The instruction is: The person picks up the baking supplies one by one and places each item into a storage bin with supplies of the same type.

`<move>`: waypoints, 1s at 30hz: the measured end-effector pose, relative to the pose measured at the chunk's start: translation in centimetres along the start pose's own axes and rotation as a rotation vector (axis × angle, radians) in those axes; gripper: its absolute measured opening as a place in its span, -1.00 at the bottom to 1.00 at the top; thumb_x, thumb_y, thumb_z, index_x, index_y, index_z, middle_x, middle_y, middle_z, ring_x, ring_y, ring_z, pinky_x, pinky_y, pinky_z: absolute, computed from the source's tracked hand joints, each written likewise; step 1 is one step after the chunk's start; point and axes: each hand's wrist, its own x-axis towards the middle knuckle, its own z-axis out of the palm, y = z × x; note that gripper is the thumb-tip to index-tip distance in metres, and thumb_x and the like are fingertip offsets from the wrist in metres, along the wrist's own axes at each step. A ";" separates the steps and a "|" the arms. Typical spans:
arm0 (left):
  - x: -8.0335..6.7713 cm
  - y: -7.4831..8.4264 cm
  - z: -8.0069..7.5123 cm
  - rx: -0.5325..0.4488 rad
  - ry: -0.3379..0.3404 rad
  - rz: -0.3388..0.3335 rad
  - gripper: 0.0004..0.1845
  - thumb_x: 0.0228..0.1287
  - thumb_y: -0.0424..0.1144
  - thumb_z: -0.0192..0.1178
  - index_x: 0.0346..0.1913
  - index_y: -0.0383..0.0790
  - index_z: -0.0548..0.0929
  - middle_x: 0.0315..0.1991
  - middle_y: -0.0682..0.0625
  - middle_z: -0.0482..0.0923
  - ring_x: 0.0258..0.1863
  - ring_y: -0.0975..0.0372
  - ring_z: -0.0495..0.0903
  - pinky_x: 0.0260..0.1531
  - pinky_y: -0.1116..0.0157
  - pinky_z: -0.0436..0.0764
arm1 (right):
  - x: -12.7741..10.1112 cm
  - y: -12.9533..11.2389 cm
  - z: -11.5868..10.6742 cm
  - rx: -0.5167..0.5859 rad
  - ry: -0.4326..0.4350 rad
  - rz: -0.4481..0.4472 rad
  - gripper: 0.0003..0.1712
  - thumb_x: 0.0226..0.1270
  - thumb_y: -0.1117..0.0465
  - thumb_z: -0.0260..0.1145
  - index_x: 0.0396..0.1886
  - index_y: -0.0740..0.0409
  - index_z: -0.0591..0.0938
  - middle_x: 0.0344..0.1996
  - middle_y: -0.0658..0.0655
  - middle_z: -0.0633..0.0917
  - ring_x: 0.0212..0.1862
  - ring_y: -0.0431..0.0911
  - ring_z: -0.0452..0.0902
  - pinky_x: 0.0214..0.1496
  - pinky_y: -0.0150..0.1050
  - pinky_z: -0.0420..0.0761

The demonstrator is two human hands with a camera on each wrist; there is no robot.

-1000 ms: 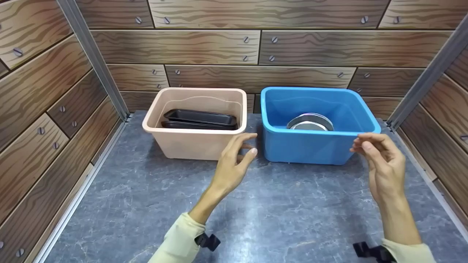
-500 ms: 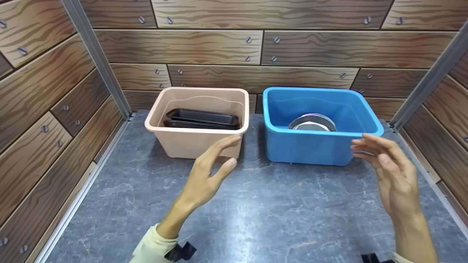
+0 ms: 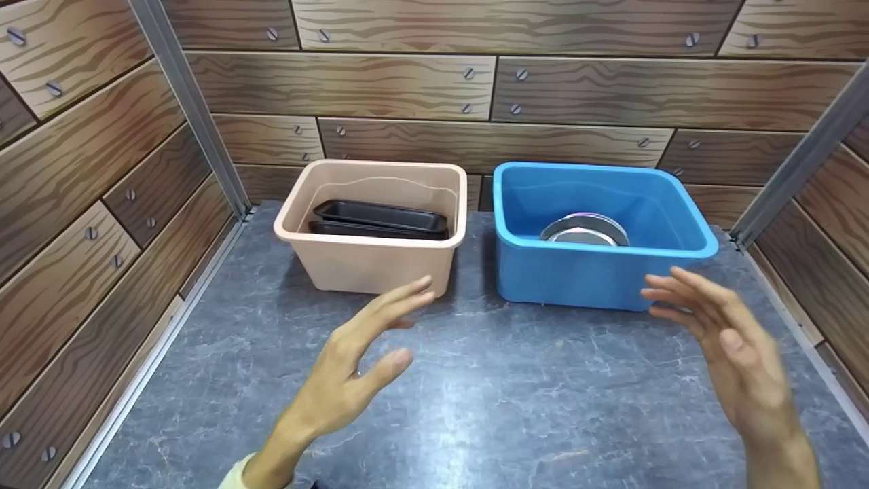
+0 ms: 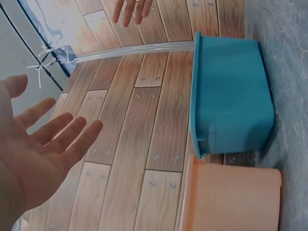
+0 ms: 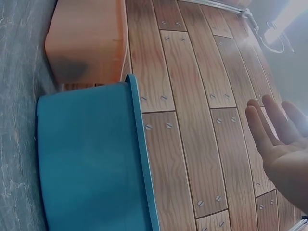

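My left hand (image 3: 349, 363) hovers over the table in front of the beige bin, fingers extended and thumb spread, holding nothing. In front of the blue bin's right corner is my right hand (image 3: 726, 346), its fingers loosely extended and nothing in it. The beige bin (image 3: 366, 265) contains black rectangular baking pans (image 3: 380, 216), one leaning over another. Round silvery pans (image 3: 590, 225) lie in the blue bin (image 3: 577, 275), partly hidden by its front wall. In the left wrist view the left palm (image 4: 36, 163) shows bare, and in the right wrist view so do the right fingers (image 5: 276, 122).
The bins stand side by side with a narrow gap, near the wood-patterned back wall (image 3: 407, 85). A grey marbled tabletop (image 3: 475, 394) stretches before them. Metal posts (image 3: 197, 102) mark the corners, and side walls enclose the left and right.
The left hand has moved left and back toward the body, away from the gap between the bins. The right hand has drawn back slightly, and its fingers have straightened.
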 end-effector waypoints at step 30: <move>-4.8 1.9 -2.2 0.850 -0.176 0.156 -0.34 0.34 0.25 -0.02 0.43 0.10 0.34 0.48 -0.03 0.18 0.44 0.04 0.21 0.45 0.00 0.09 | -2.7 -0.7 1.3 -0.725 -0.237 0.132 -0.33 0.43 0.15 0.14 0.37 0.50 0.26 0.39 0.45 0.23 0.45 0.19 0.04 0.46 -0.35 0.08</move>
